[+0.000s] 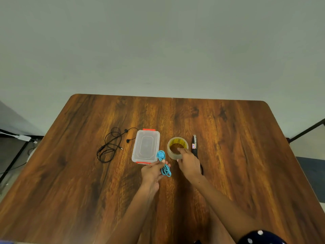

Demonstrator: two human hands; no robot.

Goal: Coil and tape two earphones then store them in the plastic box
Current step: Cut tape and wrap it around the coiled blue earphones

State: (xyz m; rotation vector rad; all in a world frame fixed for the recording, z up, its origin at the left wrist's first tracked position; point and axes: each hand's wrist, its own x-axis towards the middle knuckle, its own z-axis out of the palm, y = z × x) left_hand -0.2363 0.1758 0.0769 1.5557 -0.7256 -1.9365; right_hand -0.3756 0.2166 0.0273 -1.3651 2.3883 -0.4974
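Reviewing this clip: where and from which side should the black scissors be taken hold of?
Probably by the handle end of the black scissors, from the near side. They lie flat with the blades pointing away, right of the tape roll; the right hand covers part of the handle, so it must clear first.

The counter (228, 155) is dark wood-grain with a soft sheen. The plastic box (146, 147) is frosted clear plastic with glossy orange clips. The tape roll (177, 147) looks shiny and see-through. The blue earphone (163, 163) and black earphone (110, 147) have smooth rubbery cords.
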